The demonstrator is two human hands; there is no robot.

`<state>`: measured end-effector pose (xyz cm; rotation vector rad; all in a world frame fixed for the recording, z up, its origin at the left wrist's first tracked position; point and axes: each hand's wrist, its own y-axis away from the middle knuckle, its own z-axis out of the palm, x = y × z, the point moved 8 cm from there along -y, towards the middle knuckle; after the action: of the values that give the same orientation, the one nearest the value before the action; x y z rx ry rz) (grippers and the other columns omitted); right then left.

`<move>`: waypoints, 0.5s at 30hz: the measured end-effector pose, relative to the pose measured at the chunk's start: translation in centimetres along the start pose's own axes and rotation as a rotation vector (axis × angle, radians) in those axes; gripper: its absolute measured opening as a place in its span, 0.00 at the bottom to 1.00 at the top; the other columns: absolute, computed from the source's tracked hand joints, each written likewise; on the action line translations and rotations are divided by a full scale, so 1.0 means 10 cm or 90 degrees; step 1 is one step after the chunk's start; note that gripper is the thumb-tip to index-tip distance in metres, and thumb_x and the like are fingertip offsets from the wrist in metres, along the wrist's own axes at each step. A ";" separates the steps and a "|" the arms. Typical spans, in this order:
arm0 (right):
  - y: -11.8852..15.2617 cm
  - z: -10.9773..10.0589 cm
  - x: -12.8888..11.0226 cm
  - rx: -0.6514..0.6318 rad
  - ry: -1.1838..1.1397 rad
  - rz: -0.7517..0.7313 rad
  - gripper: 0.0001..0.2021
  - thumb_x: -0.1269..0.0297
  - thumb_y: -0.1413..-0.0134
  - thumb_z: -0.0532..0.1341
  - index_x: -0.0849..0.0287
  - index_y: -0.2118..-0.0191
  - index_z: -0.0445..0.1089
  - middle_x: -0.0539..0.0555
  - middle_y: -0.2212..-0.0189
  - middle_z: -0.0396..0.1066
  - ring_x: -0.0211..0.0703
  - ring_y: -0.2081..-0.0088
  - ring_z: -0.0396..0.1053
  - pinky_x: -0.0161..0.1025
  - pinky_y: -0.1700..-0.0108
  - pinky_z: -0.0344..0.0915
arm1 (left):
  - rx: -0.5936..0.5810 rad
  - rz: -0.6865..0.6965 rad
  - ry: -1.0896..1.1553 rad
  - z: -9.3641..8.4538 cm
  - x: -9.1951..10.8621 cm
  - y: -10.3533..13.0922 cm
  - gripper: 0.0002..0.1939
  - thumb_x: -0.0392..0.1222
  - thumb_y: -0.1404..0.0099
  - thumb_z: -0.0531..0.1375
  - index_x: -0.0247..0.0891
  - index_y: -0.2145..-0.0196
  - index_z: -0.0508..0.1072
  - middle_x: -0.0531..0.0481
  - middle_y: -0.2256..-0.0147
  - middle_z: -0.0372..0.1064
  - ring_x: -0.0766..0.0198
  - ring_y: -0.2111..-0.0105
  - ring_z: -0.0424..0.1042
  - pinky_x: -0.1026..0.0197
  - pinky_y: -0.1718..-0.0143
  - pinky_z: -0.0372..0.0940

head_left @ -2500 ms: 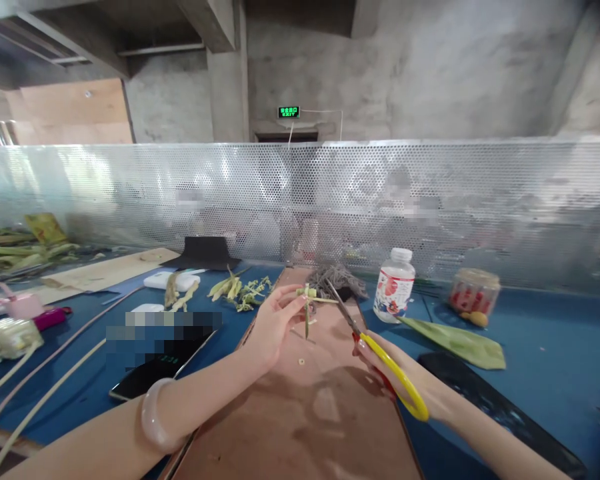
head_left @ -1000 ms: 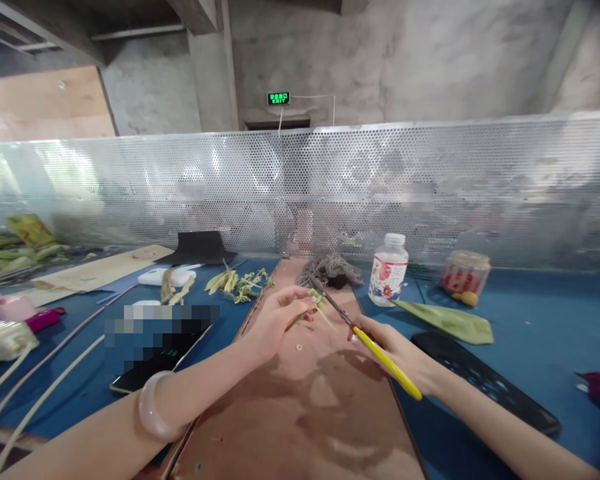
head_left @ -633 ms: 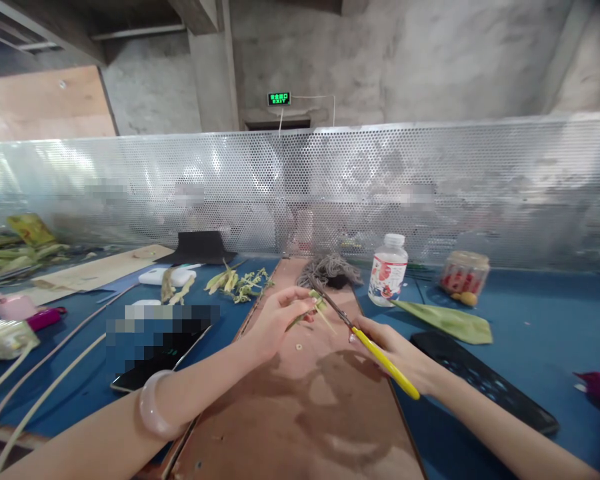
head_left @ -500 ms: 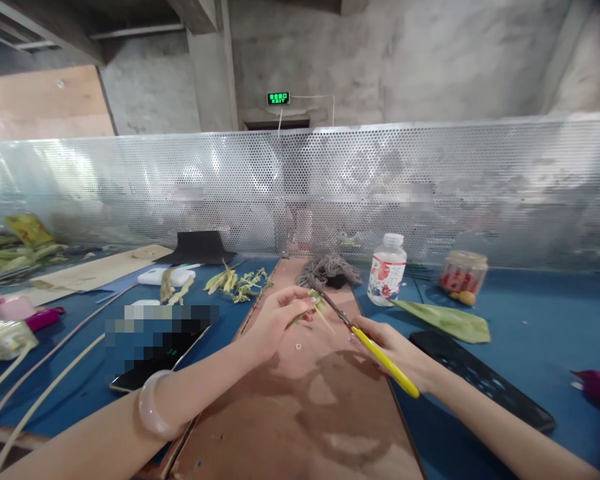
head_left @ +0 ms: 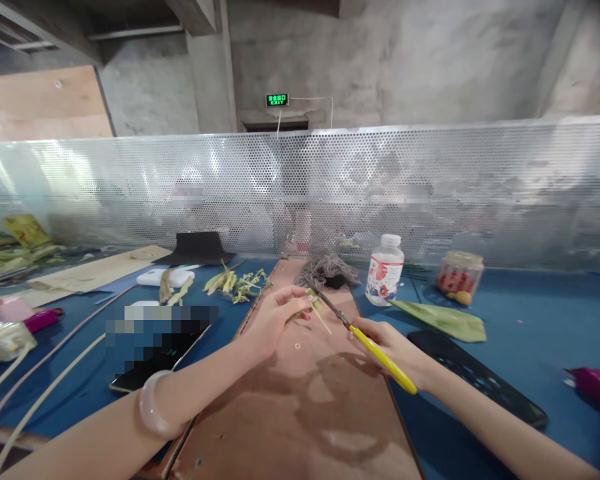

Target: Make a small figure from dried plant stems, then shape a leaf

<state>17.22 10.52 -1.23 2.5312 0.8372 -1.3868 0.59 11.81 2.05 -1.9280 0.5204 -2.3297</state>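
Note:
Over the brown board (head_left: 290, 413), my left hand (head_left: 280, 320) pinches a small piece of green leaf (head_left: 316, 308) with a thin pale strip hanging from it. Yellow-handled scissors (head_left: 380, 353) are gripped in my right hand (head_left: 383, 343), their dark blades pointing up and left to the leaf piece at my left fingertips. Whether the blades touch the leaf cannot be made out. Behind the hands lies a bundle of grey yarn (head_left: 325, 272). A long green leaf (head_left: 445, 321) rests to the right of my right hand.
A phone (head_left: 173, 350) lies left, a black phone-like object (head_left: 475, 377) right. A clear bottle (head_left: 385, 270) and a jar (head_left: 459, 277) stand back right. Small leafy sprigs (head_left: 245, 285), a white case (head_left: 165, 277) and cables are at left. A perforated metal screen (head_left: 230, 187) spans the back.
Both hands, the scissors and the leaf piece are almost where they were. The whole view has shifted very slightly, with the right-side objects a little further left.

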 end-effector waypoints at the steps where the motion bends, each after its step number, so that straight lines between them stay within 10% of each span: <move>1: 0.00 0.00 -0.01 0.001 0.004 0.000 0.12 0.55 0.43 0.52 0.57 0.71 0.58 0.43 0.82 0.51 0.30 0.84 0.51 0.30 0.82 0.48 | -0.002 0.001 -0.002 0.00 -0.01 0.00 0.08 0.41 0.46 0.64 0.34 0.70 0.73 0.49 0.68 0.71 0.68 0.72 0.68 0.63 0.65 0.64; 15: -0.07 -0.24 0.31 0.193 -0.085 0.009 0.18 0.44 0.47 0.54 0.56 0.68 0.57 0.42 0.81 0.51 0.31 0.82 0.49 0.30 0.82 0.48 | 0.127 -0.010 0.116 -0.23 0.01 -0.09 0.08 0.40 0.48 0.66 0.35 0.70 0.75 0.52 0.72 0.72 0.69 0.74 0.69 0.66 0.71 0.65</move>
<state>19.89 13.25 -2.30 2.6095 0.6260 -1.7756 -1.49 13.11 2.09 -1.6508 0.2714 -2.4746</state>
